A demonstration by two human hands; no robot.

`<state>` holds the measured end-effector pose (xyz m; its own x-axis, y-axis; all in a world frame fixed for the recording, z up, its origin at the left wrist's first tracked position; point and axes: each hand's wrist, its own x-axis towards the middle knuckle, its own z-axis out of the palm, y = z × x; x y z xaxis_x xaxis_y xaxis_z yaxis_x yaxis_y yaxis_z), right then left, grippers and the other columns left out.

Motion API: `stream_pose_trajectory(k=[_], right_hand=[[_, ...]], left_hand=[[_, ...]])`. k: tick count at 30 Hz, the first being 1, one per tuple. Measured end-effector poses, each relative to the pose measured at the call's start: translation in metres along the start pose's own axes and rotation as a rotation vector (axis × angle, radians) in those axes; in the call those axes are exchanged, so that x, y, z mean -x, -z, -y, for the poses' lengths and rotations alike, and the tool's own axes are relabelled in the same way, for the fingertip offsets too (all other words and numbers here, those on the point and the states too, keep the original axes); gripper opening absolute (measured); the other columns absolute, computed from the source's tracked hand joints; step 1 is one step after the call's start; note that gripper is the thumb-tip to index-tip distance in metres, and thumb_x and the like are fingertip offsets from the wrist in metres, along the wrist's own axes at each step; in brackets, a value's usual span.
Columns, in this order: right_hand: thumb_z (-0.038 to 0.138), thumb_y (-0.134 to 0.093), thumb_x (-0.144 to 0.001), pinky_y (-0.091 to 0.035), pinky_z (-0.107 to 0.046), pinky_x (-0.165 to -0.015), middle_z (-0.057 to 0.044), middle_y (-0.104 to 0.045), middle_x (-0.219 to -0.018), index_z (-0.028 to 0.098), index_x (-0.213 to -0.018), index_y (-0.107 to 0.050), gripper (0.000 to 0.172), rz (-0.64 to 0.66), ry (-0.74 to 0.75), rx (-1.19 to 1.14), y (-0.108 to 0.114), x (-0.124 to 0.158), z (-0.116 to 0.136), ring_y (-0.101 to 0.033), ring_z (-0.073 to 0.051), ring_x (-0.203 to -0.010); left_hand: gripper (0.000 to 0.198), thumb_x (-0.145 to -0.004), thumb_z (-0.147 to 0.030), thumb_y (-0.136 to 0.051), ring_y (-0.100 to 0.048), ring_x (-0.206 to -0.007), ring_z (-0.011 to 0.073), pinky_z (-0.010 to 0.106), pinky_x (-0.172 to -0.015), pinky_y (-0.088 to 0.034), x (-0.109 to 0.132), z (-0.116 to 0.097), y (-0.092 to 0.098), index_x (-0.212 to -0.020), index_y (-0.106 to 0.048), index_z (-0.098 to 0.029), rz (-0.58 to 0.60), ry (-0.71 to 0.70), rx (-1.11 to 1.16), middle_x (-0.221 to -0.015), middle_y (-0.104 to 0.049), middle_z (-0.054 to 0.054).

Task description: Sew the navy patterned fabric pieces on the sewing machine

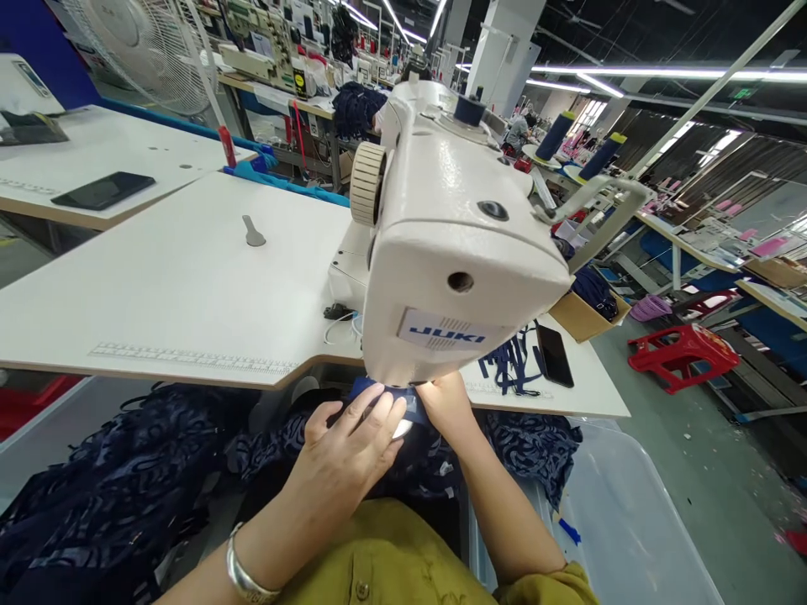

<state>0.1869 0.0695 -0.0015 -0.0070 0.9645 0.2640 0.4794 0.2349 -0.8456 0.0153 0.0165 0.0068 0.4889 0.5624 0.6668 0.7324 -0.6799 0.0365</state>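
Note:
My left hand (350, 445) lies flat with its fingers stretched out on dark blue patterned fabric (391, 403), just below the head of a white JUKI sewing machine (441, 244). My right hand (449, 403) reaches under the machine head on the same fabric; its fingers are hidden by the machine. More of the dark blue fabric (119, 487) is heaped in my lap and to my left. A silver bracelet (243, 571) sits on my left wrist.
The white sewing table (164, 286) spreads to the left. A black phone (555, 355) and dark blue strips (510, 361) lie right of the machine. A clear plastic bin (624, 521) stands at my right. A red stool (681, 353) is on the floor. A fan (151, 50) stands far left.

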Motion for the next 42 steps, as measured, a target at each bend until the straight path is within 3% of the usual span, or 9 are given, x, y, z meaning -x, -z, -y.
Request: stream_pose_trajectory(k=[12, 24, 28, 36, 42], right_hand=[[0.015, -0.054, -0.078, -0.049, -0.035, -0.078, -0.002, -0.064, -0.066, 0.022, -0.075, -0.067, 0.015, 0.015, 0.049, -0.001, -0.001, -0.008, -0.001, -0.061, -0.022, -0.079], [0.018, -0.052, -0.080, -0.048, -0.036, -0.075, -0.005, -0.068, -0.076, 0.021, -0.071, -0.066, 0.017, 0.029, 0.082, 0.046, -0.002, -0.009, -0.001, -0.058, -0.021, -0.071], [0.016, -0.053, -0.079, -0.048, -0.034, -0.078, -0.006, -0.070, -0.079, 0.020, -0.076, -0.067, 0.014, 0.009, 0.069, 0.006, -0.004, -0.008, 0.001, -0.060, -0.021, -0.078], [0.021, -0.053, -0.080, -0.046, -0.031, -0.086, -0.006, -0.068, -0.094, 0.017, -0.094, -0.064, 0.018, -0.111, -0.077, -0.206, -0.012, 0.001, 0.000, -0.060, -0.019, -0.093], [0.037, -0.053, -0.083, -0.044, -0.029, -0.083, -0.001, -0.060, -0.084, 0.019, -0.086, -0.053, 0.018, -0.262, -0.306, -0.315, -0.027, 0.021, -0.044, -0.055, -0.016, -0.082]], left_hand=[[0.032, -0.088, -0.024, -0.054, -0.065, -0.099, 0.0207, 0.036, -0.086, -0.028, -0.005, -0.005, -0.001, -0.119, -0.059, -0.023, -0.024, 0.068, 0.019, -0.108, -0.071, 0.002], [0.029, -0.090, -0.021, -0.049, -0.065, -0.098, 0.0201, 0.037, -0.084, -0.030, -0.004, -0.009, -0.005, -0.116, -0.061, -0.019, -0.030, 0.049, -0.076, -0.108, -0.072, 0.003], [0.028, -0.091, -0.024, -0.048, -0.064, -0.101, 0.0211, 0.037, -0.086, -0.032, 0.000, -0.012, -0.007, -0.116, -0.062, -0.018, -0.028, 0.119, -0.082, -0.109, -0.071, 0.003], [0.029, -0.092, -0.029, -0.050, -0.062, -0.106, 0.0222, 0.038, -0.089, -0.034, 0.002, -0.012, -0.006, -0.115, -0.062, -0.017, -0.008, 0.182, -0.062, -0.109, -0.071, 0.004], [0.031, -0.092, -0.028, -0.049, -0.061, -0.107, 0.0228, 0.039, -0.089, -0.033, 0.003, -0.010, -0.005, -0.119, -0.059, -0.016, 0.005, 0.142, -0.044, -0.112, -0.069, 0.005]])
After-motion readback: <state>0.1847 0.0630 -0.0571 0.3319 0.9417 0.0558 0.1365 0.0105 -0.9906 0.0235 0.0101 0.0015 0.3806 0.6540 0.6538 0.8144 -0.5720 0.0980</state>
